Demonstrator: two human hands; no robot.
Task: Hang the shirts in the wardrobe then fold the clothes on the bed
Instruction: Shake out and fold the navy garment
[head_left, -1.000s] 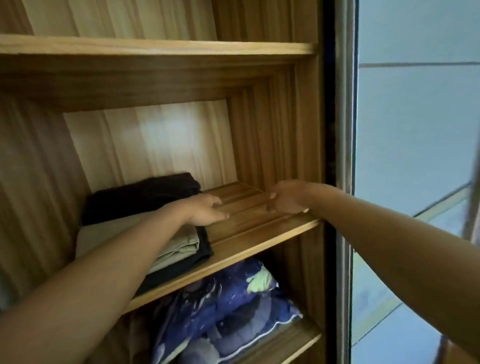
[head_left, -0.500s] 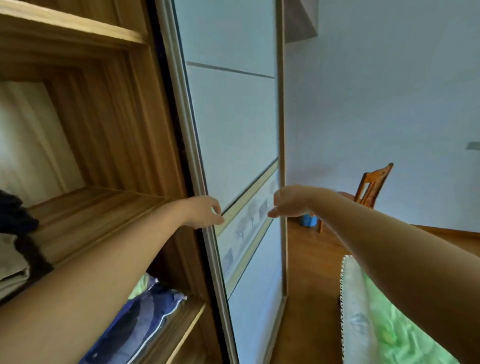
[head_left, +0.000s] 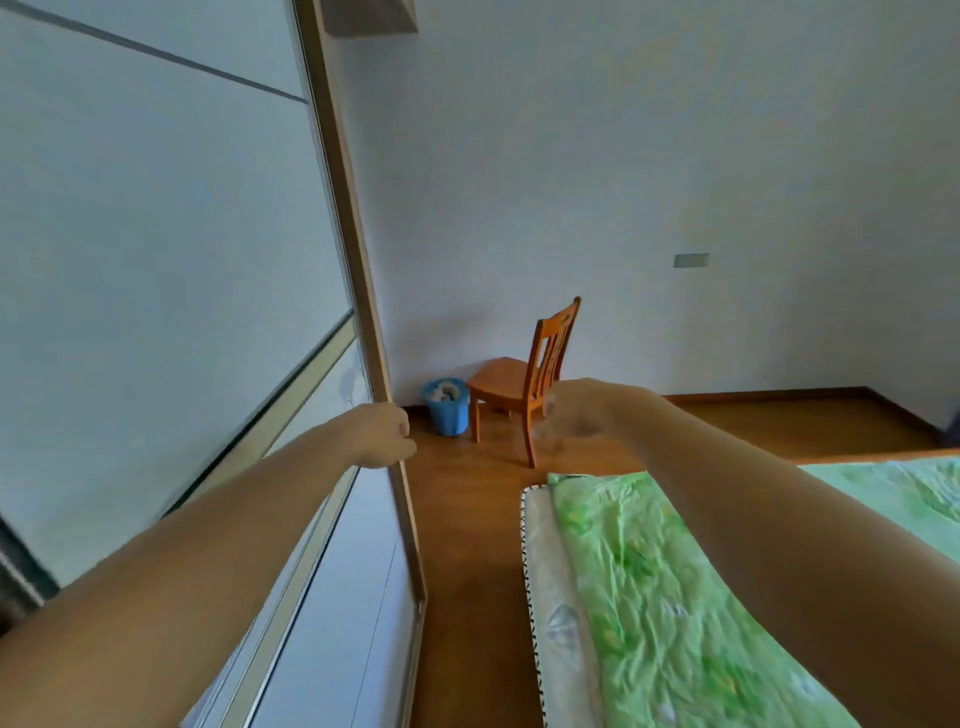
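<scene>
The wardrobe's pale sliding door (head_left: 171, 270) fills the left side, and its wooden edge runs down the middle of the view. My left hand (head_left: 387, 436) is stretched out in front of that edge, fingers loosely curled and holding nothing. My right hand (head_left: 576, 410) is blurred and hangs in the air above the floor near the bed's corner, fingers relaxed and holding nothing. The bed (head_left: 675, 597) with a green patterned sheet lies at the lower right. No shirts or folded clothes are in view, and the wardrobe shelves are out of view.
A wooden chair (head_left: 524, 379) stands by the far wall with a blue bin (head_left: 447, 405) to its left. Brown wooden floor (head_left: 467, 571) runs between the wardrobe door and the bed. A white wall is behind.
The view has swung right, from the wardrobe shelves with folded clothes to the sliding door, the room and the bed. Both hands left the shelf and stay stretched out, holding nothing.
</scene>
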